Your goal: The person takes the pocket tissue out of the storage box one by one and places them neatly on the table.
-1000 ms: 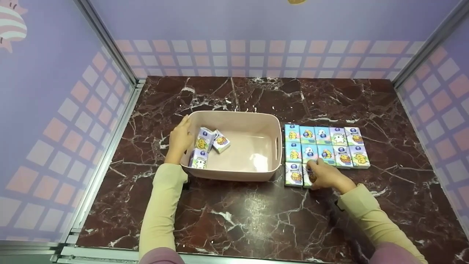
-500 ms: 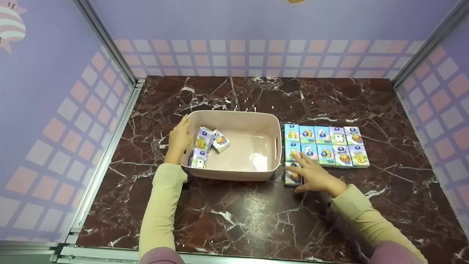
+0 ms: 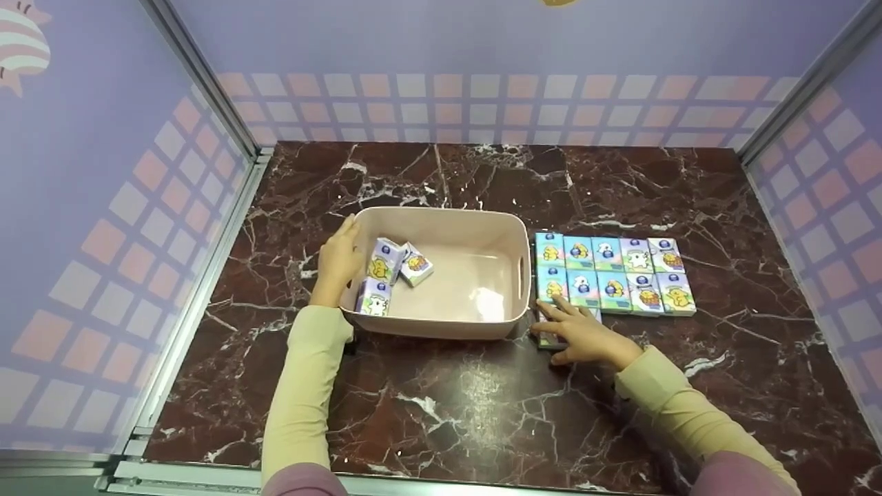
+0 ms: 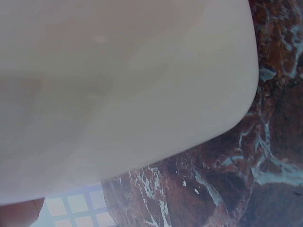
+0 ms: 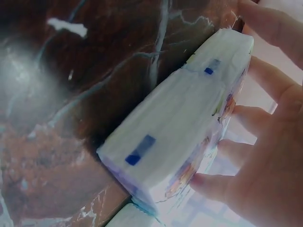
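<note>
My left hand (image 3: 340, 263) lies along the left side of a beige plastic bin (image 3: 475, 331), fingers straight against its outer wall. In the left wrist view the bin's pale wall (image 4: 156, 109) fills most of the picture, with a fingertip (image 4: 21, 213) at its lower left edge. My right hand (image 3: 582, 333) spreads its fingers over the front row of small cartoon-printed tissue packs (image 3: 549, 339), partly hiding them. From the right wrist, extended fingertips meet the printed face of two tissue packs (image 5: 165, 113) standing end to end in that view.
Two full rows of tissue packs (image 3: 613, 289) lie side by side behind the right hand, right of the bin. Inside the bin, three tissue packs (image 3: 415, 265) lie at the left end. The marble-patterned table (image 3: 441, 413) is bordered by purple checked panels (image 3: 482, 41).
My right hand moved left from the second tissue pack in the front row, which it was pinching, and spread its fingers over the front row. The left hand and bin stayed put.
</note>
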Available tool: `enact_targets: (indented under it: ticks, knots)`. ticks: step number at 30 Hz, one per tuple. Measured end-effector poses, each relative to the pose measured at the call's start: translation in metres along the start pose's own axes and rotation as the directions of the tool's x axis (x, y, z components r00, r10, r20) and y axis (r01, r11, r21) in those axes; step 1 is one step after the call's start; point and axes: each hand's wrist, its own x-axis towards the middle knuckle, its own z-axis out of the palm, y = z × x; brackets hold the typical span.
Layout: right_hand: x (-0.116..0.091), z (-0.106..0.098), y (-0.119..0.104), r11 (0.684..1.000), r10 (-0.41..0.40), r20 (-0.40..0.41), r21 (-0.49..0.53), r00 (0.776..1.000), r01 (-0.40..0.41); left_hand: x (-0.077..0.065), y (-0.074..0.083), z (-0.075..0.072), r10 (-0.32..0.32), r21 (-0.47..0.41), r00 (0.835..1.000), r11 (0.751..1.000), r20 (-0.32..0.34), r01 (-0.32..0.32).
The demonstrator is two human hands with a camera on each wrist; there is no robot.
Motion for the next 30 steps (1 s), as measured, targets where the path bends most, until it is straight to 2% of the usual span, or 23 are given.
enact_targets:
  ticks: [3, 7, 11, 15, 19, 22, 30]
  knots:
    - [0.003, -0.007, 0.0, 0.999, 0.01, -0.048, 0.046, 0.999, -0.008, 0.001, 0.0, -0.001, -0.003, 0.003, 1.0, 1.0, 0.007, 0.003]
    - [0.012, -0.028, -0.005, 0.995, 0.019, -0.179, 0.103, 0.984, -0.001, 0.002, 0.0, -0.001, 0.001, 0.007, 1.0, 1.0, 0.006, -0.001]
    - [0.027, -0.056, -0.016, 0.988, 0.005, -0.329, 0.146, 0.944, 0.046, 0.002, 0.0, -0.001, 0.002, 0.002, 1.0, 1.0, -0.003, -0.002]
    - [0.043, -0.083, -0.032, 0.988, -0.031, -0.432, 0.126, 0.901, 0.094, 0.001, 0.0, 0.0, -0.002, -0.004, 1.0, 1.0, -0.004, 0.002]
    - [0.057, -0.104, -0.05, 0.99, -0.049, -0.447, 0.096, 0.893, 0.103, 0.002, 0.0, 0.001, -0.003, -0.006, 1.0, 1.0, -0.003, 0.003]
    - [0.067, -0.115, -0.064, 0.99, -0.07, -0.43, 0.079, 0.9, 0.114, 0.002, -0.001, 0.001, -0.005, -0.002, 1.0, 1.0, 0.001, 0.005]
    - [0.096, -0.125, -0.087, 0.982, -0.138, -0.387, 0.065, 0.912, 0.176, 0.002, -0.001, 0.001, 0.004, 0.023, 1.0, 1.0, 0.011, -0.005]
